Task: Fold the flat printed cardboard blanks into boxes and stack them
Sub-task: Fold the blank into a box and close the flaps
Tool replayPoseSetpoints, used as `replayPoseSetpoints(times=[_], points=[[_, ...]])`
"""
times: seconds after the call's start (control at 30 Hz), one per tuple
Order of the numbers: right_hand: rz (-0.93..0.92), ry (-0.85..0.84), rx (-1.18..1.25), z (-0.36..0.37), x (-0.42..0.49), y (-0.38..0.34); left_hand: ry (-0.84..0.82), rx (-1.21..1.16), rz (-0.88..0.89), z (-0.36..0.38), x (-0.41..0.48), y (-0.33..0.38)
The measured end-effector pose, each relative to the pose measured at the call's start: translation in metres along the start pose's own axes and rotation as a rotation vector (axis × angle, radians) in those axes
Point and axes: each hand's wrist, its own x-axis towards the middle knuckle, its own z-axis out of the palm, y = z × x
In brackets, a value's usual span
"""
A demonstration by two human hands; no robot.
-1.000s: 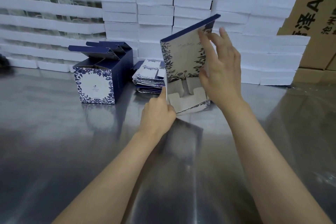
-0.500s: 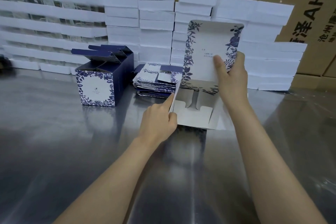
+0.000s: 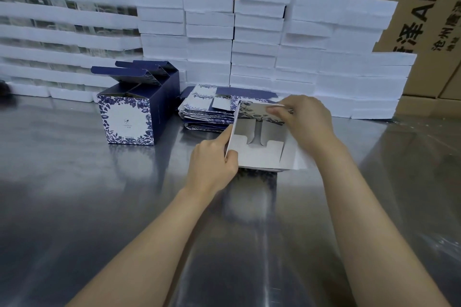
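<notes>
Landmark: an open box (image 3: 127, 119) with a blue floral front, upright on the steel surface (image 3: 74, 207), navy lid flaps raised, another like it touching directly behind. Inside, only a dark sliver visible past the flaps; contents impossible to tell. Just right of the open box, a low pile of flat blanks (image 3: 207, 112), printed side up, slightly fanned. Further right of the open box and nearer the camera, a half-folded blank (image 3: 259, 152) resting on the surface, touching the front of the pile, grey unprinted inside facing up, notched bottom flaps lying flat within. Left grip (image 3: 212, 164) pinching the raised left wall of that blank between thumb and forefinger. Right grip (image 3: 304, 119) curled over the far floral panel, fingertips nipping its edge. Behind the open box, along the back of the surface, stacked white foam trays (image 3: 249, 32); beyond those, brown cartons (image 3: 411, 7) with black lettering.
</notes>
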Motion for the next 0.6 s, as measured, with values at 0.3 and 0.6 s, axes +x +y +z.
replayPoseSetpoints(times=[0.3, 0.6], points=[[-0.386, 0.291, 0.111, 0.003, -0.004, -0.022, -0.007, 0.129, -0.104, 0.007, 0.003, -0.005], [-0.047, -0.444, 0.077, 0.017, -0.007, -0.05, 0.005, 0.234, -0.121, 0.004, 0.002, 0.01]])
